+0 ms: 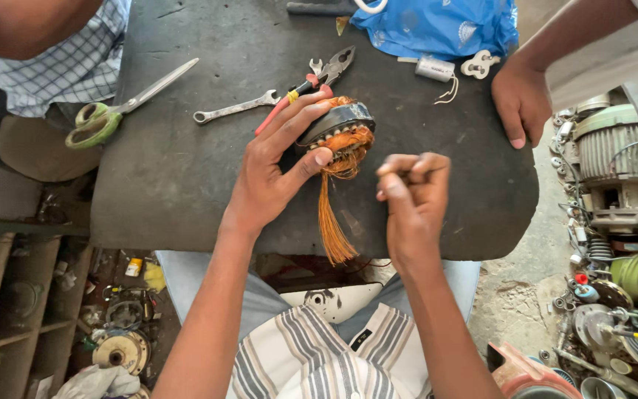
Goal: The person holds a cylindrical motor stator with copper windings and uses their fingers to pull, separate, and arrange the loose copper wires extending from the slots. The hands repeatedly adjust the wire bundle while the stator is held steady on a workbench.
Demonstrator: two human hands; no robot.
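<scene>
Your left hand [271, 174] grips the motor stator [337, 129], fingers spread over its top rim, thumb pressing the copper side. The stator sits near the middle of the bench [186, 170], tipped on edge, its open bore facing toward you and slightly right. It's a dark ring of stacked metal with glossy orange-copper windings packed inside. A long bundle of loose copper wire strands [330, 222] hangs from it; the long axis runs from the stator straight toward you, fanning out at the tip and crossing the bench's near edge.

Your right hand [415, 196] is closed in a loose fist just right of the stator, fingertips pinched together; whether a strand is caught in the pinch, you cannot tell.

Bench top is dark, matte, scuffed, with rounded corners. Bare surface lies left of your left hand and between your right hand and the right edge. The near edge is close under both wrists.

Behind the stator, touching or almost touching your fingertips: red-handled pliers [311, 81], pointing away to the right. Beside them lies a slim steel wrench [234, 108]. Green-handled scissors [123, 103] lie far left, at the edge. At the back sit a blue plastic bag [441, 26], a small grey capacitor [435, 69] and a white plug [479, 65].

Another person's hand [522, 100] rests flat on the right rear corner. Off the right edge, motor parts [618, 155] are heaped on the floor.
</scene>
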